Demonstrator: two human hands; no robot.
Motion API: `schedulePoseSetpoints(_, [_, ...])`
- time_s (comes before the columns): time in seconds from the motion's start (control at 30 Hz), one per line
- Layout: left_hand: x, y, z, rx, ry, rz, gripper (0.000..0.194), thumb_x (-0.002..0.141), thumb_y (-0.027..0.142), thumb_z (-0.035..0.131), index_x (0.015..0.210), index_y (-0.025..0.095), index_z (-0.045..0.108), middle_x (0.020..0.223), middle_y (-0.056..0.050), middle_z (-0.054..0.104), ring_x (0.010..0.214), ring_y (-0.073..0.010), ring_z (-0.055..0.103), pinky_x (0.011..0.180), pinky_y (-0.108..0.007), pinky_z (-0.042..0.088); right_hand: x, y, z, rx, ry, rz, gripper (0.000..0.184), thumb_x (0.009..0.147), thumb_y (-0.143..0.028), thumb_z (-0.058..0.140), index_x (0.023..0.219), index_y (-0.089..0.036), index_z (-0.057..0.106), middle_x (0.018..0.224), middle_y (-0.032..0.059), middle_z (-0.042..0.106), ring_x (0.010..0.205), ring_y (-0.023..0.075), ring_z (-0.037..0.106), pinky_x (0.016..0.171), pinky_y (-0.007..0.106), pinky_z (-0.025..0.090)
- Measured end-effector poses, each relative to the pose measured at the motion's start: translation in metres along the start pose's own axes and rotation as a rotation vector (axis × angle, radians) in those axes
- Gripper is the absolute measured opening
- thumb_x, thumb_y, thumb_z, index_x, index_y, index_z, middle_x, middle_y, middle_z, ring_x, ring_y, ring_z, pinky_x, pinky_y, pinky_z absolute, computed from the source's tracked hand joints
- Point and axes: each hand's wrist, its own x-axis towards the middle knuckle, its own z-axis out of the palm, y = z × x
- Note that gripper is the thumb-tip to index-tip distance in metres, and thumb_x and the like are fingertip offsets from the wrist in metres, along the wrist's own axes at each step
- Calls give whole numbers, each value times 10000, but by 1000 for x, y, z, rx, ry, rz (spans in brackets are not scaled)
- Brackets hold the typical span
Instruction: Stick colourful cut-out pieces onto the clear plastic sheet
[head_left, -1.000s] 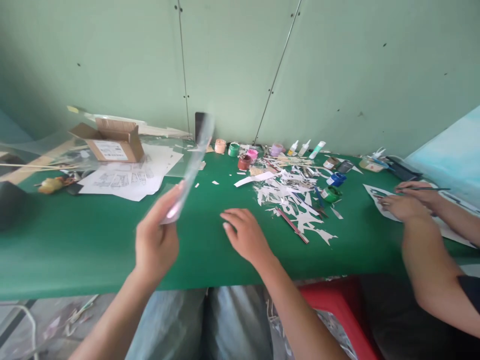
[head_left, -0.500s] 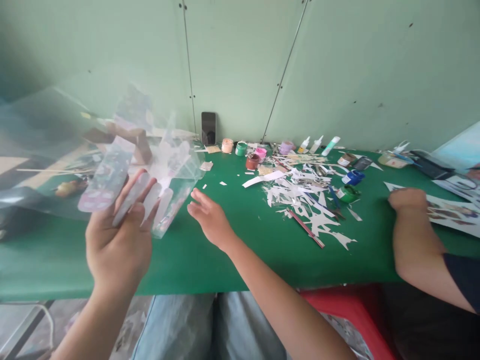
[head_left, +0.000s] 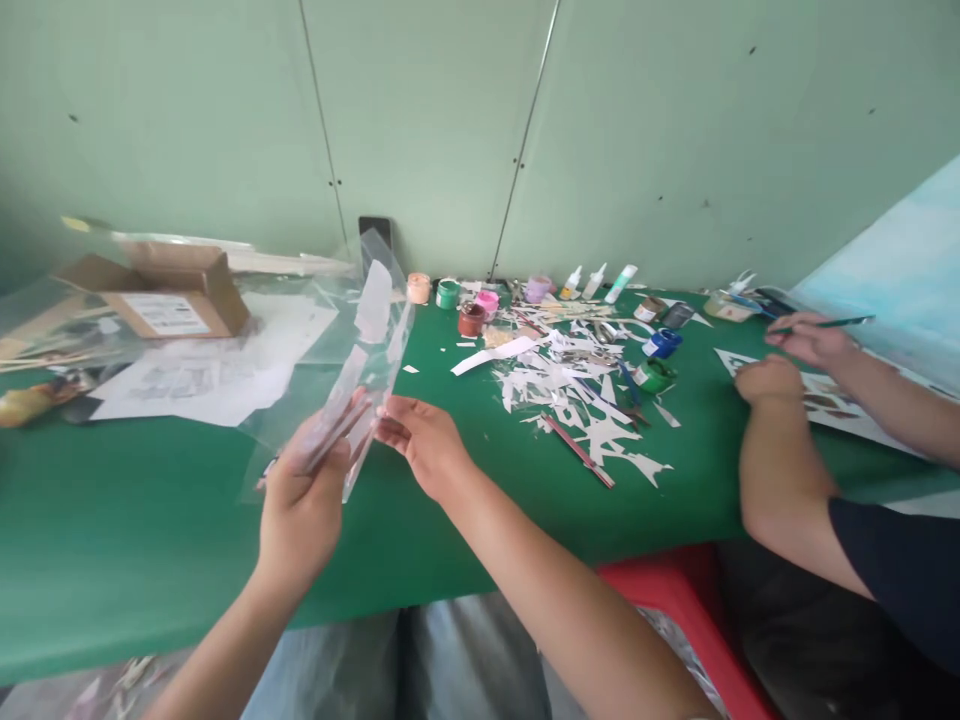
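My left hand (head_left: 304, 505) is closed around clear plastic sheeting (head_left: 300, 410) and several pale cut-out strips (head_left: 373, 305). Whether the plastic is a bag or loose sheets I cannot tell. The strips stand tilted up from between my fingers, some seen through the plastic. At the right edge of the plastic, my right hand (head_left: 427, 445) pinches it between thumb and fingers. Both hands are above the green table (head_left: 420, 540), close together.
A cardboard box (head_left: 180, 290) and printed papers (head_left: 217, 375) are on the left. A phone (head_left: 375, 235) leans on the wall. Paint jars (head_left: 471, 319), glue bottles (head_left: 594, 282) and paper scraps (head_left: 600, 385) lie centre-right. A co-worker's hands (head_left: 772, 380) hold a brush over a printed sheet.
My left hand has come right and lower in view, its fingers closing together. My right hand now meets the plastic's edge. The view has turned left and right, uncovering the box and the co-worker's brush.
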Motion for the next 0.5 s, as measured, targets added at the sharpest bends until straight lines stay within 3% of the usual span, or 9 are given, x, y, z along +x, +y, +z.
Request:
schedulePoseSetpoints(0.1, [5, -9, 2, 165, -125, 75, 402, 892, 359, 588, 1268, 231, 649, 1330, -84, 642, 1260, -273, 582, 1110, -454, 455, 10, -7, -10, -48, 21, -28, 167, 683, -235, 795, 690, -175, 639, 617, -32, 627, 590, 93, 612, 695, 259, 583])
schedulePoseSetpoints(0.23, [15, -8, -5, 511, -136, 243, 376, 927, 276, 519, 1285, 291, 633, 1285, -28, 675, 1225, -238, 610, 1110, -424, 453, 25, -31, -27, -268, -62, -131, 194, 714, -308, 768, 797, -188, 640, 667, -40, 628, 591, 105, 621, 645, 278, 580])
schedulePoseSetpoints(0.33, [21, -8, -14, 688, -248, 493, 497, 898, 137, 470, 1335, 346, 578, 1309, 18, 658, 1250, -206, 591, 1098, -363, 464, 41, -66, -47, -717, -10, -432, 121, 803, -304, 666, 865, -202, 648, 693, -29, 635, 603, 127, 613, 650, 302, 553])
schedulePoseSetpoints(0.4, [23, -15, -20, 757, -386, 630, 610, 864, 54, 419, 1389, 350, 516, 1390, 21, 598, 1340, -204, 507, 1129, -368, 428, 52, -92, -61, -1102, 131, -734, 99, 856, -247, 583, 867, -205, 671, 816, 20, 679, 744, 159, 633, 785, 334, 525])
schedulePoseSetpoints(0.5, [22, -32, -25, 900, -538, 691, 618, 862, 41, 396, 1409, 313, 493, 1428, -5, 564, 1369, -216, 474, 1155, -407, 387, 67, -121, -80, -1517, 364, -965, 196, 856, -150, 519, 906, -193, 704, 988, 97, 686, 964, 236, 604, 923, 398, 455])
